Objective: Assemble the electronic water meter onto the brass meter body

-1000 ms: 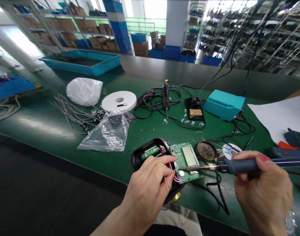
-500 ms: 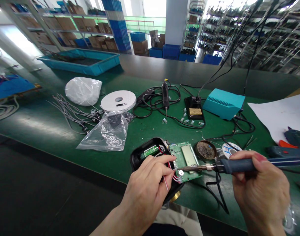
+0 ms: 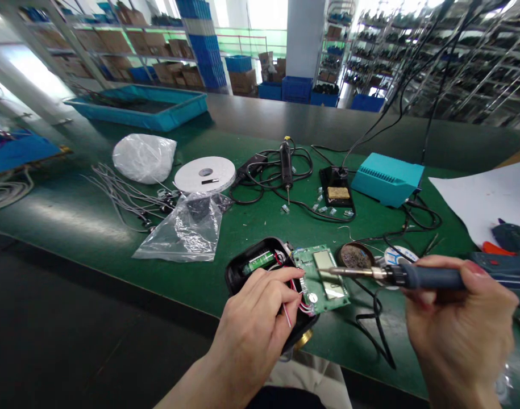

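My left hand pinches a thin red-and-white wire at the left edge of a green circuit board. The board carries a small display and lies tilted against a black housing. Inside the housing shows a green battery, and brass pokes out below it. A soldering iron is gripped in my right hand, its tip pointing left over the display. Whether the tip touches the board I cannot tell.
Behind the board stand a round tin, a solder spool, an iron stand with sponge and a teal soldering station. An electric screwdriver, a white reel, a plastic bag and grey cables lie farther left.
My right hand has drawn the soldering iron to the right and its tip up, from the wire at the board's left edge to over the display. My left hand stays in place.
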Tool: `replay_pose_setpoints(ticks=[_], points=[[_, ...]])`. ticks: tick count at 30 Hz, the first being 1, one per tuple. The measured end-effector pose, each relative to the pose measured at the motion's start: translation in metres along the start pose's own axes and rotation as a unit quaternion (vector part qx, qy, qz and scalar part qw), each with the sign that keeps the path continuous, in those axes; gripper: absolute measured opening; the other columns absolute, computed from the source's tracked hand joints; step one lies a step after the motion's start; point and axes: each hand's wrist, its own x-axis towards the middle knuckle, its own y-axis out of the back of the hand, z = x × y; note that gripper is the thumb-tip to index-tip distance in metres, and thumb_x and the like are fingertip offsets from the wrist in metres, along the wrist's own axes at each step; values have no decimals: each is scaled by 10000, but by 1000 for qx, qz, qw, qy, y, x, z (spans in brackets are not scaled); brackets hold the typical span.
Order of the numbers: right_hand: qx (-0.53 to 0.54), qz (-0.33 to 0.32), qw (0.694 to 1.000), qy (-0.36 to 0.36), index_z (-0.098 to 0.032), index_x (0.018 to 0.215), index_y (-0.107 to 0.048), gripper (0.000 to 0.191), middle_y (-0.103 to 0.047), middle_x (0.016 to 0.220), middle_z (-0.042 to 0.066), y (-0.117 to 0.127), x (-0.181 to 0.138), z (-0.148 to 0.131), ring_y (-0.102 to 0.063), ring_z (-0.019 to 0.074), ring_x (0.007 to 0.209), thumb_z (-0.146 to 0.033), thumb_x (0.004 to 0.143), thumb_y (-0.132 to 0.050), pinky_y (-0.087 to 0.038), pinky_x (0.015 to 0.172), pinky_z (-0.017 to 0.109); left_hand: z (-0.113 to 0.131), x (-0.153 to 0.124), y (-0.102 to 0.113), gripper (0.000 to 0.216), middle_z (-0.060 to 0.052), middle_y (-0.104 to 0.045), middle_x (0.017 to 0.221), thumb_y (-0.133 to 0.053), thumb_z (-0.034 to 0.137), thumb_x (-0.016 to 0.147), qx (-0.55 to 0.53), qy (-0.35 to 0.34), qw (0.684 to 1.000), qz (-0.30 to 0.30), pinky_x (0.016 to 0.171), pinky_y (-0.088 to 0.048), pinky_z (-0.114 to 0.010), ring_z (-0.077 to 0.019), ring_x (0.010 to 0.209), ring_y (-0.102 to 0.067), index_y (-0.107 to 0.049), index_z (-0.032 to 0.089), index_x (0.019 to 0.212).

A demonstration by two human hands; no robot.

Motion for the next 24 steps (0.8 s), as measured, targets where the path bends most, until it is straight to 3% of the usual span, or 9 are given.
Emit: replay_pose_setpoints(ticks=[3, 5, 8, 10, 13, 18, 22, 24], points=[[81, -12, 996, -26, -197, 950, -633, 310, -575, 621, 2, -10, 2, -1, -499, 117, 504, -433, 894, -440, -364, 448, 253, -1, -1, 0, 139, -55, -681, 982, -512, 33, 862, -1, -4, 1000, 2, 869, -445, -246, -119, 970, -607, -550, 155, 808], [79, -65, 994, -30, -233, 1120, -579, 331, -676, 818, 41, -18, 1, 2, -615, 146, 644, -455, 887, -502, -466, 547, 277, -1, -1, 0, 138, -53, -680, 978, -514, 31, 862, 0, -10, 1000, 3, 875, -441, -244, -117, 970, -606, -549, 155, 812], [27, -166, 985, -27, -268, 1152, -550, 334, -650, 1113, 60, -29, -4, 11, -636, 186, 953, -355, 837, -620, -518, 780, 330, 0, -1, 0, 131, -53, -675, 994, -518, 35, 864, 6, -13, 1000, 2, 870, -441, -242, -114, 965, -601, -552, 154, 820], [13, -228, 972, -56, -289, 1145, -530, 397, -603, 1210, 46, -34, -8, 16, -597, 187, 1039, -327, 783, -686, -514, 808, 314, 0, -1, 1, 128, -54, -671, 1007, -518, 36, 866, 10, -15, 1000, 1, 864, -444, -243, -115, 966, -596, -552, 153, 826], [12, -276, 956, -97, -319, 1138, -498, 477, -584, 1237, 17, -39, -14, 19, -566, 169, 1032, -304, 726, -737, -504, 754, 268, 0, -1, 1, 128, -54, -666, 1011, -523, 30, 863, 14, -21, 1000, -3, 869, -443, -252, -120, 973, -592, -546, 152, 831], [-18, -271, 959, -81, -337, 1120, -495, 457, -594, 1210, -31, -42, -17, 20, -519, 110, 843, -255, 732, -723, -457, 710, 230, 0, -2, 1, 114, -49, -666, 1010, -538, 40, 864, 9, -35, 999, -3, 891, -439, -243, -119, 984, -596, -560, 149, 840], [-25, -273, 958, -83, -342, 1128, -488, 455, -593, 1204, -39, -41, -16, 20, -493, 113, 803, -255, 742, -711, -437, 713, 250, 0, -4, 9, 120, -59, -632, 1121, -541, 81, 877, 33, -35, 999, 8, 954, -428, -212, -117, 1073, -573, -605, 148, 953], [-27, -274, 958, -85, -340, 1126, -487, 452, -594, 1197, -37, -41, -16, 20, -489, 117, 794, -263, 741, -710, -431, 714, 261, 0, -4, 16, 164, -50, -616, 1123, -534, 83, 881, 47, -24, 998, 30, 928, -447, -183, -98, 1026, -590, -626, 163, 992]])
